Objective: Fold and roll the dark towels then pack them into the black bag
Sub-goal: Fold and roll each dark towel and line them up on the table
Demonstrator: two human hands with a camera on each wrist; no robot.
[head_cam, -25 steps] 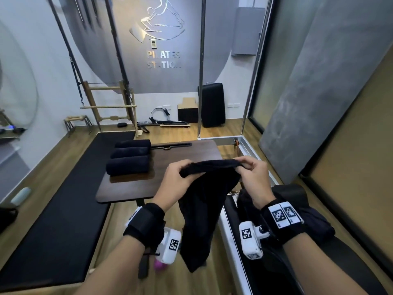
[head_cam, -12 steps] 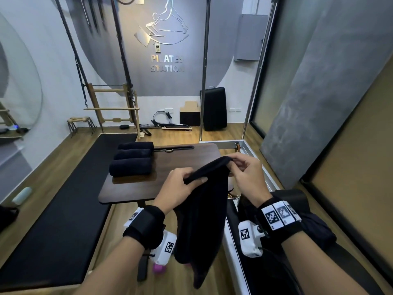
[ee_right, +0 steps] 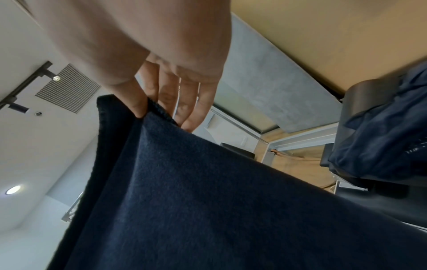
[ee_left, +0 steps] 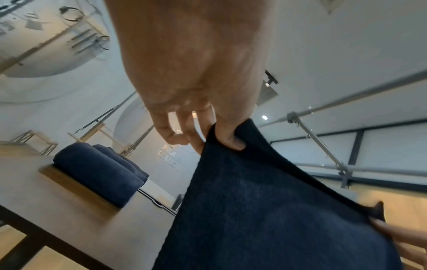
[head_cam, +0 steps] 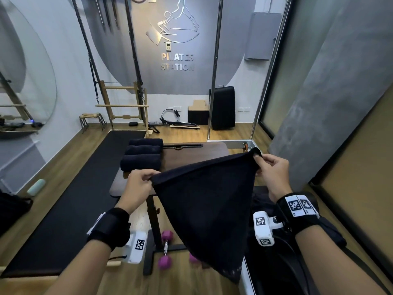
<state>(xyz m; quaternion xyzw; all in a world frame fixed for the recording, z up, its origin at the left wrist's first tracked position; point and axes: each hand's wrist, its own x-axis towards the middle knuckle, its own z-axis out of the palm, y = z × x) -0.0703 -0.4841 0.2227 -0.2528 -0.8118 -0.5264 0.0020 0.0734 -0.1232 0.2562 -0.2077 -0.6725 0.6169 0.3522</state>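
A dark navy towel point(head_cam: 208, 201) hangs spread in the air in front of me, above the near edge of the brown table point(head_cam: 191, 154). My left hand point(head_cam: 146, 177) pinches its left top corner, thumb against fingers point(ee_left: 228, 142). At the higher right top corner my right hand point(head_cam: 260, 161) pinches the hem point(ee_right: 148, 109). Three rolled dark towels point(head_cam: 142, 155) lie side by side at the table's far left. More loose dark towels point(head_cam: 331, 233) lie on the black seat at my right. A black bag point(head_cam: 12, 209) shows at the left edge.
The table stands on a black post point(head_cam: 152, 209) with purple dumbbells point(head_cam: 164, 248) on the wooden floor by its foot. A black mat point(head_cam: 70, 199) runs along the left. A metal-framed apparatus point(head_cam: 246, 271) sits close on my right, a grey curtain beyond it.
My hands have moved apart, left hand leftward and right hand rightward and up. The towel, bunched and hanging narrow before, is now stretched wide between them.
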